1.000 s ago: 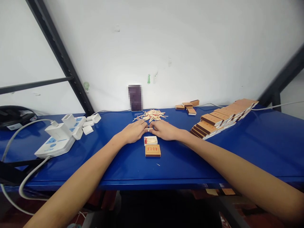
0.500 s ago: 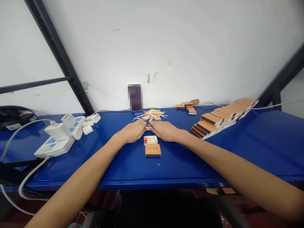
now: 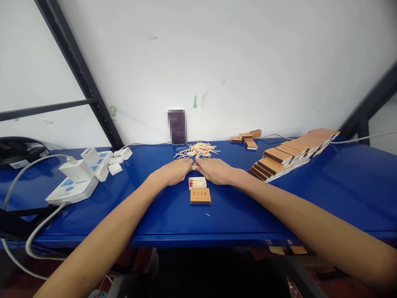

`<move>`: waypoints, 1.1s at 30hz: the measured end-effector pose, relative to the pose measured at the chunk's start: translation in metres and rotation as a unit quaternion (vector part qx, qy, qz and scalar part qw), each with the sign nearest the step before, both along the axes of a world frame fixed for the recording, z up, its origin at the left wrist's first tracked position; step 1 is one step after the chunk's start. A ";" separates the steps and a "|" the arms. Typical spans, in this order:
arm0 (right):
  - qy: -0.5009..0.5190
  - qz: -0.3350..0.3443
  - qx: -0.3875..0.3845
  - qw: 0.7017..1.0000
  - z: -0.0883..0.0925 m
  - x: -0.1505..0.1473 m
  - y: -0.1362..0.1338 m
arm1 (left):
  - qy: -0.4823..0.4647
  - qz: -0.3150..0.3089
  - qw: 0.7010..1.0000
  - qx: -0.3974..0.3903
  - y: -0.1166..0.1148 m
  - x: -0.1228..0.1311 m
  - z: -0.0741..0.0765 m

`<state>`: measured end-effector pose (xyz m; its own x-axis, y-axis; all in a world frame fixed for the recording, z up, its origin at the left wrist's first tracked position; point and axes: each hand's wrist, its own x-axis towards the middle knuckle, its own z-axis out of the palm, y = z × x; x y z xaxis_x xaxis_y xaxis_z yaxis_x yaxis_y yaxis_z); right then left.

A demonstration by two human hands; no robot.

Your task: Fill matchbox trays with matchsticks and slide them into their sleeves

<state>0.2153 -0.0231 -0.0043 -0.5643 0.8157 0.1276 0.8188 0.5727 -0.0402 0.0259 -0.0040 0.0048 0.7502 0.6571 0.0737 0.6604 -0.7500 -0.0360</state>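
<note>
My left hand [image 3: 178, 170] and my right hand [image 3: 213, 169] meet at the middle of the blue table, fingers curled and closed. Between their fingertips shows a small bunch of matches [image 3: 194, 167], gripped from both sides. Just beyond the hands lies a loose heap of matches [image 3: 201, 150]. On my side of the hands sits a white matchbox tray [image 3: 197, 183], partly filled with matches, red heads to the left. Against its near edge rests an orange-brown matchbox cover [image 3: 200, 195] with red characters. A single pale splinter or match [image 3: 207, 214] lies closer to the table edge.
Stacked matchboxes [image 3: 288, 151] stand in stepped rows at the right, and several more boxes [image 3: 248, 138] lie by the wall. A dark pixelated panel [image 3: 177, 127] leans there. At the left are a power strip [image 3: 72, 188], white adapters [image 3: 119, 157] and cables.
The view has shifted very slightly. Both hands stay in place around the matches, with the fingers drawn marginally closer together.
</note>
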 end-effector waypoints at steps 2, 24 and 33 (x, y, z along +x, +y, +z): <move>0.004 0.000 -0.004 1.000 -0.001 0.000 0.001 | -0.001 0.000 1.000 -0.002 0.000 0.001 0.000; 0.111 0.118 -0.096 0.982 0.023 0.016 -0.025 | -0.175 -0.040 0.962 -0.204 -0.036 -0.005 0.031; 0.152 0.107 -0.141 0.972 0.030 0.017 -0.029 | -0.246 -0.019 0.942 -0.228 -0.030 -0.003 0.023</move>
<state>0.2321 -0.0517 0.0254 -0.6962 0.7106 0.1022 0.6081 0.6594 -0.4420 0.0227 -0.0345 0.0277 0.7230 0.6778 0.1340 0.4857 -0.6365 0.5991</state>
